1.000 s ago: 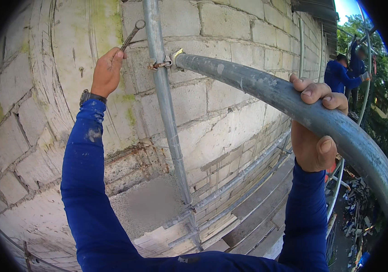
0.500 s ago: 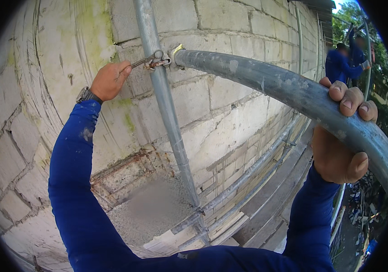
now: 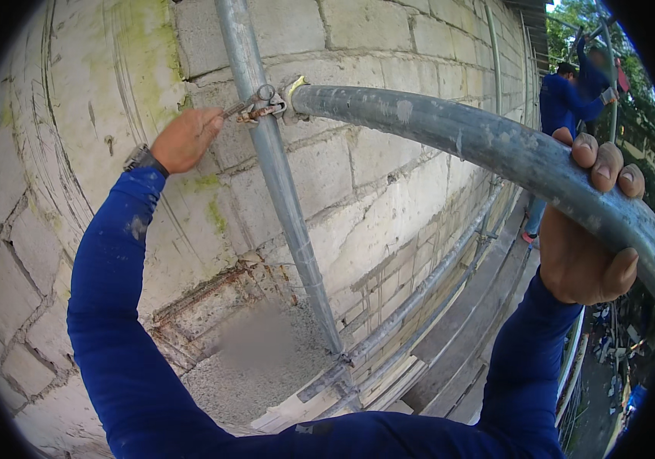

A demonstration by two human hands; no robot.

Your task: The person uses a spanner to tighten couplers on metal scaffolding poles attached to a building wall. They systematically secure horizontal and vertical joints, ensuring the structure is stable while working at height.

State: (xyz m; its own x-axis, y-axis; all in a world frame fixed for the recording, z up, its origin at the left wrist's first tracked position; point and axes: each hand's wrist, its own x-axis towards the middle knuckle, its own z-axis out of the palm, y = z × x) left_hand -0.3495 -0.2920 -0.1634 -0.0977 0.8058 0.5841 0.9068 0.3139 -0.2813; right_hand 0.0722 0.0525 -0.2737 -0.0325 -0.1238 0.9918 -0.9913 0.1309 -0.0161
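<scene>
My left hand [image 3: 187,140], a watch at its wrist, is closed on the handle of a small metal wrench [image 3: 237,108]. The wrench's far end meets a rusty scaffold clamp [image 3: 265,112] fixed around an upright grey steel pipe [image 3: 285,183]. Just right of the clamp, the end of a second steel pipe [image 3: 419,115] is close to the block wall; whether the clamp holds it I cannot tell. This pipe looks bowed in the fisheye view. My right hand [image 3: 588,237] wraps around it from below, fingers over its top and thumb on the near side.
A mossy concrete block wall [image 3: 343,164] runs along the scaffold. Lower horizontal pipes [image 3: 427,294] and plank decking [image 3: 461,356] extend away. Two people in blue [image 3: 565,99] are farther along at the right. Debris lies far below at the lower right.
The view has shifted slightly. My left hand stays on the wrench at the clamp, and my right keeps its grip on the pipe. One co-worker's leg now shows above the planks.
</scene>
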